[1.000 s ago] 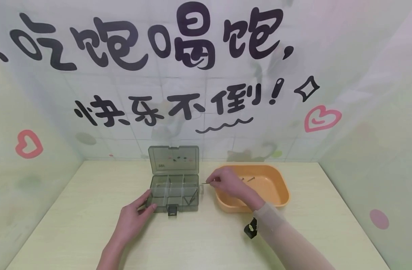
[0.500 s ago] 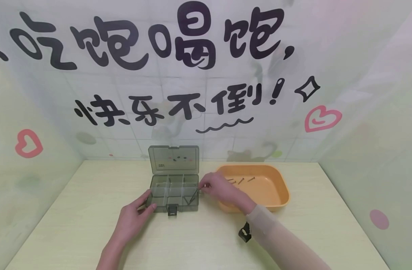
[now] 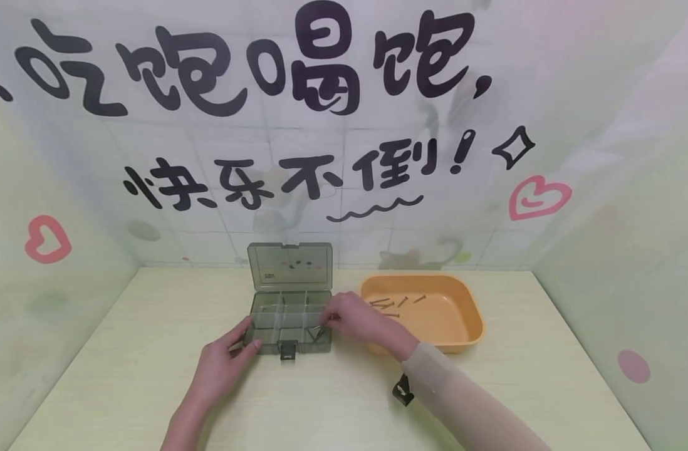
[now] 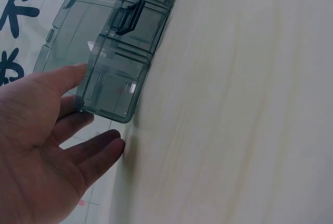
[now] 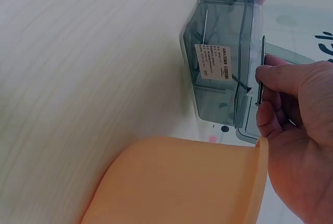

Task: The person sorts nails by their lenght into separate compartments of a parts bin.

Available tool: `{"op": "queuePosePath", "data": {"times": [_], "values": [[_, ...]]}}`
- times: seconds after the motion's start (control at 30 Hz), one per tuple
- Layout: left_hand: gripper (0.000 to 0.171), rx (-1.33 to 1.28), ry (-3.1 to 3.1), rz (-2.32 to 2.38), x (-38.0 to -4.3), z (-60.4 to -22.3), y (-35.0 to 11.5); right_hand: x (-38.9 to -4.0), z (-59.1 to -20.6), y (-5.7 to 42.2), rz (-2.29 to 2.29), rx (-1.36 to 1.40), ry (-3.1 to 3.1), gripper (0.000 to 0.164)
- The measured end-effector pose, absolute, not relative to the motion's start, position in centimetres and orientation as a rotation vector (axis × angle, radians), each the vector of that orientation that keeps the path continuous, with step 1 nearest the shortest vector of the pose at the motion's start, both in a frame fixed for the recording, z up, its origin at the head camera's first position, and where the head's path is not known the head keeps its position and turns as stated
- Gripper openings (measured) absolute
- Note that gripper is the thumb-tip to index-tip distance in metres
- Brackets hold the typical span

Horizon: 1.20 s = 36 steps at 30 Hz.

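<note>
A clear grey plastic storage box with several compartments stands on the table, its lid raised at the back. My left hand holds its front left corner, thumb at the front and index finger along the side. Over the right side of the box, my right hand pinches a thin dark screw between thumb and fingers. The screw is upright in the right wrist view, apart from the box wall. Several screws lie in the front right compartment.
An orange tray is right of the box, partly behind my right forearm, with several screws inside. A black latch hangs at the box front. A printed wall sheet rises behind the table.
My right hand has moved left from the tray's left edge to above the right compartments, carrying the screw. More screws in the tray are uncovered. The left hand has stayed put.
</note>
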<state>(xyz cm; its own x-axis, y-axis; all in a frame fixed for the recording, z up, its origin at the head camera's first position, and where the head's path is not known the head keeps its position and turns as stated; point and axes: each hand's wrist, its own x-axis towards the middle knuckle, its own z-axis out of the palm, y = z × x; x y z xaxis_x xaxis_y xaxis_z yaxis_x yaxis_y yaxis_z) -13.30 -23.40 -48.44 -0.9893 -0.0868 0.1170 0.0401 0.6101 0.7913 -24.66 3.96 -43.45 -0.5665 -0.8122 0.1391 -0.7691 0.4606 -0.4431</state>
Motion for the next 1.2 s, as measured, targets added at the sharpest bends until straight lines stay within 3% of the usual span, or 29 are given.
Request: {"op": "queuePosePath", "data": {"times": [0.6, 1.2], "values": [[0.058, 0.038, -2.683, -1.322, -13.3, -48.5, -23.3, -24.4, -43.7, 3.2, -0.694, -1.349, 2.596, 0.012], [0.058, 0.033, -2.676, -1.326, -13.4, -48.5, -23.4, -26.0, -42.6, 6.5, -0.946, -1.144, 2.617, 0.016]]}}
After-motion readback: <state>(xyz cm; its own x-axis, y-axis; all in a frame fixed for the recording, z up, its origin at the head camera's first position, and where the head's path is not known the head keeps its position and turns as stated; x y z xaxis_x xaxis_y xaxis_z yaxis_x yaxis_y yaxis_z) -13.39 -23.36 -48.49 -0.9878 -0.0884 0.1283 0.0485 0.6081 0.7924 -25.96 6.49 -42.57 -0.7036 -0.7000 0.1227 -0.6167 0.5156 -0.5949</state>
